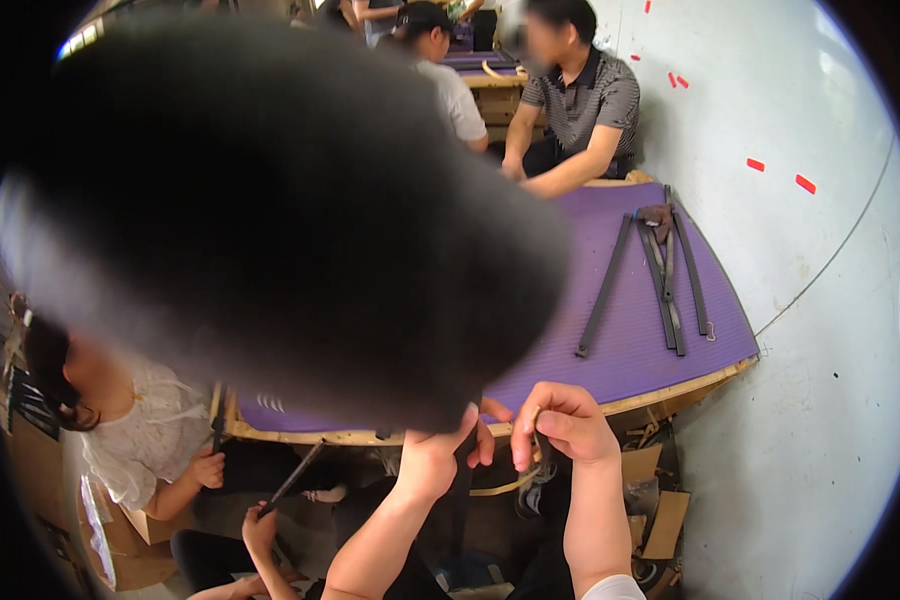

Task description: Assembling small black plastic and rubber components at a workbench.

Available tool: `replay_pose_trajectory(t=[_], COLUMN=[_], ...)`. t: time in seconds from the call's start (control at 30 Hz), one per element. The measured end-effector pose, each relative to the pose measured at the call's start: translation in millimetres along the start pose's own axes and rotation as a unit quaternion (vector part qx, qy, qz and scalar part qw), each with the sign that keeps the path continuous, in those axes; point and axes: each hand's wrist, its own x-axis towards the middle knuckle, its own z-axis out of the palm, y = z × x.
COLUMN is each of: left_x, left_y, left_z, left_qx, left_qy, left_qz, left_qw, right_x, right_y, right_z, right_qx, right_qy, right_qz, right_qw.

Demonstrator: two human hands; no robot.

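My left hand [435,460] is closed around a dark, narrow bar-like piece [459,515] that runs down below the fist. A large black blurred shape [300,210] rises above it, very near the camera; whether the two are one thing I cannot tell. Beside it, my right hand [570,430] pinches a thin piece between thumb and fingers; its kind is too small to make out. Under the right fingers hangs a crumpled dark grey thing [536,490]. Both hands are at the near edge of a table with a purple mat [530,370].
Several black metal bars [660,275] and a brown glove-like cloth [656,217] lie on the mat. People sit across the table and at left, one hand [260,525] holding a bar. A pale wall [800,300] bounds the right; cardboard [665,525] lies below.
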Motion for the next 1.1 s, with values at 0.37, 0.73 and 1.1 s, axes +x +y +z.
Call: replay_pose_trajectory(t=[0.37,0.73,1.1], left_x=[-2.1,4.9,22.7], left_y=[-46.4,-23.2,-23.7], left_z=[-77.3,-78.1,-87.5], left_qx=[0.222,0.272,0.221], left_qy=[-0.040,0.044,0.023], left_qz=[0.112,0.054,-0.095], left_qw=[0.968,0.960,0.970], right_x=[22.4,57.2,70.3], right_y=[58.0,69.2,73.7], right_z=[-1.8,14.8,5.4], right_qx=[-0.234,-0.480,-0.628], right_qy=[0.126,0.077,0.041], right_qz=[0.068,-0.202,-0.234], right_qw=[0.962,0.850,0.741])
